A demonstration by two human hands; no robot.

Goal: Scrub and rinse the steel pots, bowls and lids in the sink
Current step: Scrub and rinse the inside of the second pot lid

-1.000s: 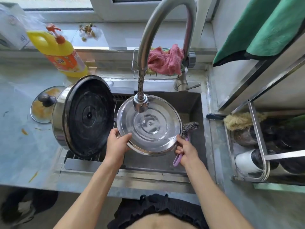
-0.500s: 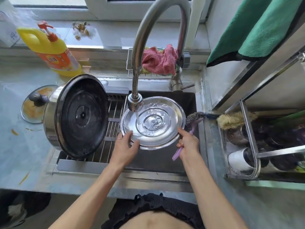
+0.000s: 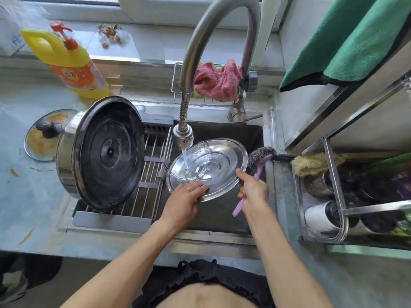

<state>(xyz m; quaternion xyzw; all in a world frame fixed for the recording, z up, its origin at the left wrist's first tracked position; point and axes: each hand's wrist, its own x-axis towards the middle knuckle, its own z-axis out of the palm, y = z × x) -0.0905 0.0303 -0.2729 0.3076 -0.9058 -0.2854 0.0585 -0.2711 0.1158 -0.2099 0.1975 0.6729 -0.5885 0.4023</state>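
Observation:
A round steel lid (image 3: 219, 162) is held tilted over the sink (image 3: 224, 216), underside up, with water from the faucet head (image 3: 182, 135) running onto its left part. My left hand (image 3: 184, 200) grips its near rim, fingers lying on the wet surface. My right hand (image 3: 253, 192) holds the lid's right rim with thumb and forefinger while gripping the purple handle of a steel-wool scrubber (image 3: 259, 158), whose wool head sticks up past the lid's right edge. A large steel pot (image 3: 97, 154) lies on its side on the drain rack, blackened base facing me.
A glass lid (image 3: 42, 136) with orange residue lies on the left counter beside a yellow detergent bottle (image 3: 71, 63). A pink cloth (image 3: 216, 82) sits in a wire caddy behind the faucet. A steel dish rack (image 3: 333, 192) with a brush stands right; green towels hang above.
The lid has tipped flatter and moved under the running stream; water now flows over it. My left hand shifted along the near rim onto the surface. The right hand kept the scrubber.

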